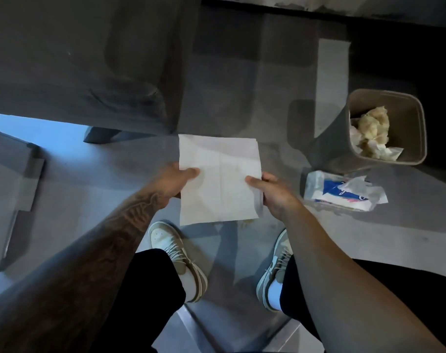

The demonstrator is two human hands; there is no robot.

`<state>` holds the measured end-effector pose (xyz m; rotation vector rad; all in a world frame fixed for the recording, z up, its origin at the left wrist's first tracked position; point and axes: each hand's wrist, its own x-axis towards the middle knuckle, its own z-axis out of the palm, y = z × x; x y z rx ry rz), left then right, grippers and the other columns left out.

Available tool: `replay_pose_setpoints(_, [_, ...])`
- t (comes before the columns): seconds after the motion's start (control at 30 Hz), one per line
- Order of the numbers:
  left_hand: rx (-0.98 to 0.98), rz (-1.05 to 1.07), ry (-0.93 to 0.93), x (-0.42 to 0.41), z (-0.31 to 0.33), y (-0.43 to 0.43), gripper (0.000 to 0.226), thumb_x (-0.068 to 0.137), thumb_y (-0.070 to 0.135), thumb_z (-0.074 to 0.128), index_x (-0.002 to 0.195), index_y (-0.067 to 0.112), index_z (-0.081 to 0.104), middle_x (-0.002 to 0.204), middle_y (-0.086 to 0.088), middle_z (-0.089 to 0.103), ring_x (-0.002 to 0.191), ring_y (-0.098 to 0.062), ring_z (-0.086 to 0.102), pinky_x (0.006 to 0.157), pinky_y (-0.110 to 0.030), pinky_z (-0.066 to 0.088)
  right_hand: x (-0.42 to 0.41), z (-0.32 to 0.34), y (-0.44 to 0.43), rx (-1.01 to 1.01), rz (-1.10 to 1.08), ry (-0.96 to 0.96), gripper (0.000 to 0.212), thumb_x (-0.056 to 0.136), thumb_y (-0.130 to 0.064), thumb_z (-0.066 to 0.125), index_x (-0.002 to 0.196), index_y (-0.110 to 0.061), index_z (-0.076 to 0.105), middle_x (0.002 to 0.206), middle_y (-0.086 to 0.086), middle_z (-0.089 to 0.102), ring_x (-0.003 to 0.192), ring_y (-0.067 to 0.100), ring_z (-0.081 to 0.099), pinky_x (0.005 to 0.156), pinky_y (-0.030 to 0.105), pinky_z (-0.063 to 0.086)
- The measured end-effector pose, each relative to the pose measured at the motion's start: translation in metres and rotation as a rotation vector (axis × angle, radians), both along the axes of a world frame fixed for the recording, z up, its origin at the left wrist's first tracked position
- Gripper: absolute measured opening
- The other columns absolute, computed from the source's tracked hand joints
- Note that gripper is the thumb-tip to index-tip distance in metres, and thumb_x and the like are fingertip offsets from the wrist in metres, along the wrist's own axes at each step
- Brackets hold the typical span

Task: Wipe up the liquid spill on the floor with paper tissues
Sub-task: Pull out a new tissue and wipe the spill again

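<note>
Fingers (190, 172) of the left hand (171, 183) pinch the left edge of a tissue (219, 179). The thumb lies on top of the sheet and the other fingers are hidden beneath it. The tattooed left forearm enters from the lower left corner. Below this hand, the left shoe (176, 253) stands flat on the floor (89, 200). At upper left is a grey upholstered furniture piece (76, 59).

The tissue is white, unfolded and roughly square, with fold creases crossing its middle. It is held spread between both hands, above the floor and ahead of the feet. A small yellowish mark (243, 222) shows on the floor at the sheet's lower right edge; whether it is liquid cannot be told.

On the right hand (275, 197), the fingers (253, 180) pinch the right edge of the tissue, thumb on top, the remaining fingers under the sheet. The right shoe (275, 266) stands on the floor below this hand.

To the right of the right hand, a tissue pack (341, 191) lies on the floor, its wrapper torn open with a sheet protruding. Just behind the pack stands a bin (328, 146); whether the two touch cannot be told. Crumpled tissues (372, 131), stained yellow, lie inside the bin.
</note>
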<state>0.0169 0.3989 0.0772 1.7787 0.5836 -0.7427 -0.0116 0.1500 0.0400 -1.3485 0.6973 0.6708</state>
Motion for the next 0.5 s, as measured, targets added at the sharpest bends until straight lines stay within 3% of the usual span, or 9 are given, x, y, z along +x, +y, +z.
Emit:
replay_pose_setpoints(0.13, [0.113, -0.034, 0.086, -0.013, -0.056, -0.009, 0.01, 0.096, 0.016, 0.061, 0.103, 0.01, 0.064, 0.103, -0.01, 0.07, 0.083, -0.02, 0.067, 0.068, -0.033, 0.056, -0.016, -0.034, -0.002, -0.283, 0.103, -0.015, 0.005, 0.09, -0.017, 0.07, 0.095, -0.015, 0.072, 0.089, -0.004, 0.073, 0.079, 0.012, 0.067, 0.068, 0.021, 0.052])
replay_pose_setpoints(0.23, [0.176, -0.007, 0.132, -0.031, -0.096, -0.02, 0.01, 0.092, 0.011, 0.063, 0.101, 0.01, 0.066, 0.104, -0.012, 0.071, 0.087, -0.026, 0.069, 0.075, -0.039, 0.059, -0.036, -0.064, -0.005, -0.408, 0.154, 0.058, 0.009, 0.091, -0.014, 0.066, 0.096, -0.008, 0.071, 0.082, 0.001, 0.066, 0.069, 0.013, 0.057, 0.056, 0.021, 0.041])
replay_pose_setpoints(0.37, [0.239, -0.022, 0.156, -0.054, -0.14, -0.032, 0.021, 0.092, 0.011, 0.063, 0.111, 0.005, 0.07, 0.107, -0.009, 0.07, 0.094, -0.027, 0.067, 0.083, -0.039, 0.058, -0.054, -0.104, -0.008, -0.525, 0.16, 0.133, 0.01, 0.09, -0.011, 0.064, 0.095, -0.005, 0.07, 0.087, 0.009, 0.066, 0.079, 0.026, 0.06, 0.063, 0.028, 0.039])
replay_pose_setpoints(0.5, [0.282, -0.03, 0.106, -0.055, -0.175, -0.037, 0.02, 0.091, 0.011, 0.064, 0.108, 0.004, 0.071, 0.106, -0.009, 0.071, 0.093, -0.025, 0.065, 0.081, -0.031, 0.053, -0.052, -0.132, -0.011, -0.6, 0.191, 0.141, 0.007, 0.09, -0.014, 0.065, 0.096, -0.01, 0.065, 0.091, 0.004, 0.067, 0.084, 0.023, 0.061, 0.07, 0.028, 0.042])
